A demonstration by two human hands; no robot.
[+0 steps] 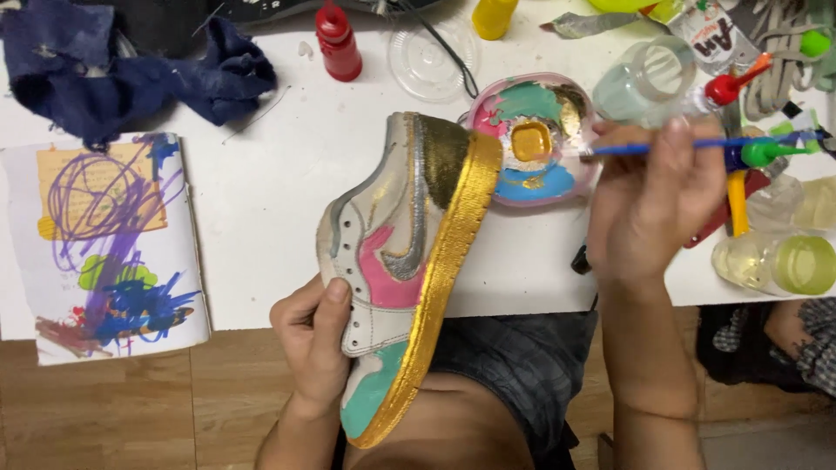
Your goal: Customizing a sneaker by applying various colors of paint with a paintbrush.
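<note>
My left hand (313, 344) grips a painted sneaker (401, 261) by its toe end, tilted on its side over the table edge. The shoe is white with pink, teal and silver patches, a gold heel and a gold-painted sole edge. My right hand (649, 204) holds a thin blue-handled paintbrush (688, 145), its bristle tip at the rim of a round paint palette (522, 178). The palette carries gold, teal, pink and blue paint.
A white table (261, 218) holds a scribbled-on paper pad (104, 252), dark blue cloth (122, 70), a red paint bottle (338, 39), a yellow bottle (494, 17), a clear lid (431, 57), a clear cup (644, 83) and several small bottles (775, 261) at right.
</note>
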